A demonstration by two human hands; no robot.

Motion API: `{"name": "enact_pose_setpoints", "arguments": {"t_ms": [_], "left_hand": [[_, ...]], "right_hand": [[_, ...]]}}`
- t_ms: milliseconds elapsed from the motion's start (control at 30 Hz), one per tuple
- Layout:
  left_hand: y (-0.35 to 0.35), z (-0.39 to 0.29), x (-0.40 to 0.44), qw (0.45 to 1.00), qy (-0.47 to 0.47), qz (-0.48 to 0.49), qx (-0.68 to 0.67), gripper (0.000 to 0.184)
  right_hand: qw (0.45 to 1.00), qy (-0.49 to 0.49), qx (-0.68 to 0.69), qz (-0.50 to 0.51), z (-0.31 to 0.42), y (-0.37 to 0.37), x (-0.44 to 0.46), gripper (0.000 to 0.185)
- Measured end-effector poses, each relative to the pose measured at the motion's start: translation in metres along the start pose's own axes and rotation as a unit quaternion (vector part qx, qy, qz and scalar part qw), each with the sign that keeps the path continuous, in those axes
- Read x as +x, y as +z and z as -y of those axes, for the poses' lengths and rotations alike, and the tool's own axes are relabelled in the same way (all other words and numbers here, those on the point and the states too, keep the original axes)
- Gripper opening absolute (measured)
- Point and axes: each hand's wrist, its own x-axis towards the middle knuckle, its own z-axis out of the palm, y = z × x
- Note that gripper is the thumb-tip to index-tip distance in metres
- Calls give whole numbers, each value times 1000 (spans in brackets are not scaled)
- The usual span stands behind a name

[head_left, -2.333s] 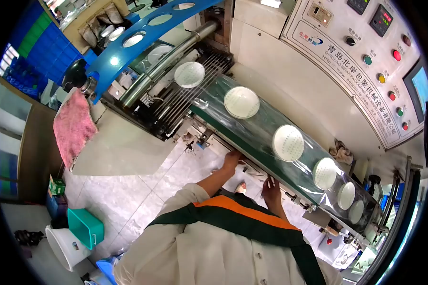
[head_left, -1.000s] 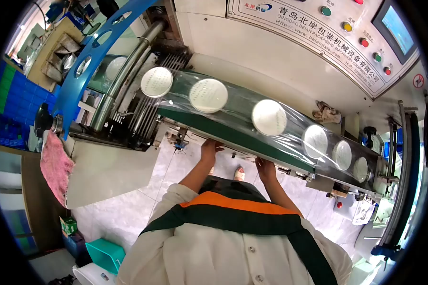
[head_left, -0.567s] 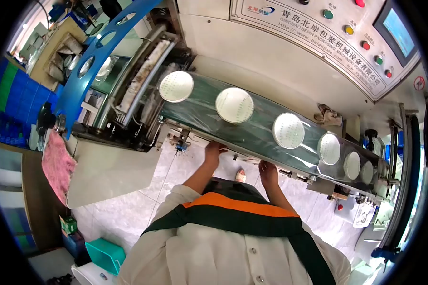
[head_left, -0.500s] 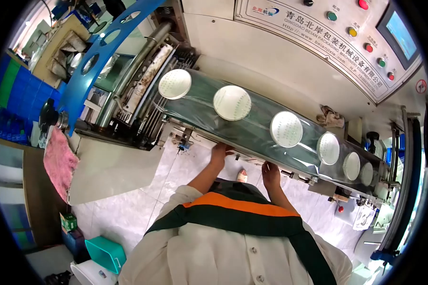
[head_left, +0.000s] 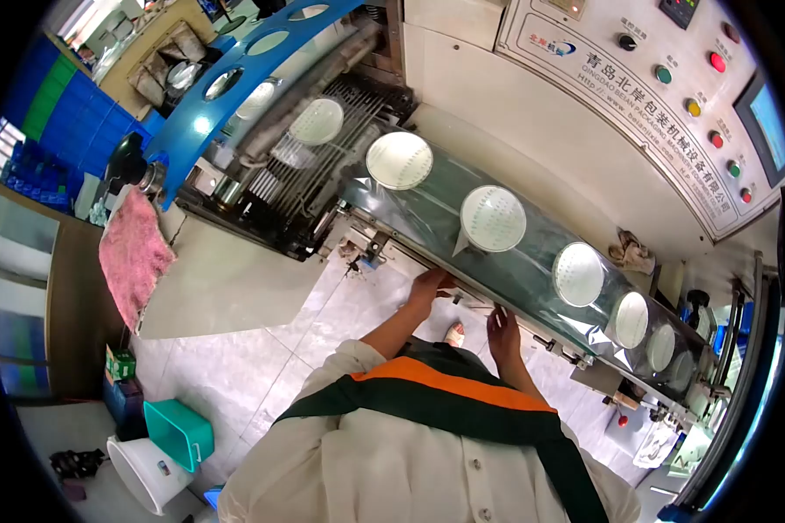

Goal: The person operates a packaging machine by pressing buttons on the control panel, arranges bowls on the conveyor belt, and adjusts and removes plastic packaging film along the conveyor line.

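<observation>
Several round white bowls with pale green speckles lie in a row under clear film on a dark green conveyor belt (head_left: 445,218). The nearest to my hands is a bowl (head_left: 494,218) near the belt's middle. My left hand (head_left: 429,289) is at the belt's near side rail, its fingertips hidden beneath the edge. Beside it, my right hand (head_left: 502,331) is raised against the same rail, fingers partly stretched and slightly apart, with nothing visible in them. At the belt's left end, another bowl (head_left: 317,121) sits over metal bars (head_left: 301,174).
A blue plate with round holes (head_left: 202,122) arches over the left end. Behind the belt is a control panel (head_left: 645,105) with buttons. A pink cloth (head_left: 135,257) hangs at left; a crumpled rag (head_left: 632,253) lies behind the belt. Teal (head_left: 180,434) and white bins (head_left: 148,475) stand on the floor.
The bowls have travelled left along the belt, and the leading one has passed onto the metal bars. My view has shifted left. Both hands stay at the near rail.
</observation>
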Motion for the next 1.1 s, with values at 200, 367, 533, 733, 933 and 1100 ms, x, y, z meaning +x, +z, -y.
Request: {"name": "enact_pose_setpoints", "arguments": {"t_ms": [200,367,533,733,933,1100], "left_hand": [[-27,-28,18,989,128,-59,-41,22],[-3,-5,5,996,81,-42,-25,24],[-21,-14,18,994,99,-41,-25,22],[-2,-4,11,995,92,-21,-26,26],[-14,-17,10,996,74,-41,-40,25],[-12,-18,13,991,107,-60,-52,23]], "right_hand": [[999,5,-16,41,-7,13,7,14],[999,-29,-27,-18,10,-14,-2,16],[999,39,-10,26,-3,27,-1,12],[999,-27,19,-43,12,-11,4,7],[999,51,-4,4,-7,13,-2,22],[998,-29,-47,0,6,-5,-3,16]]}}
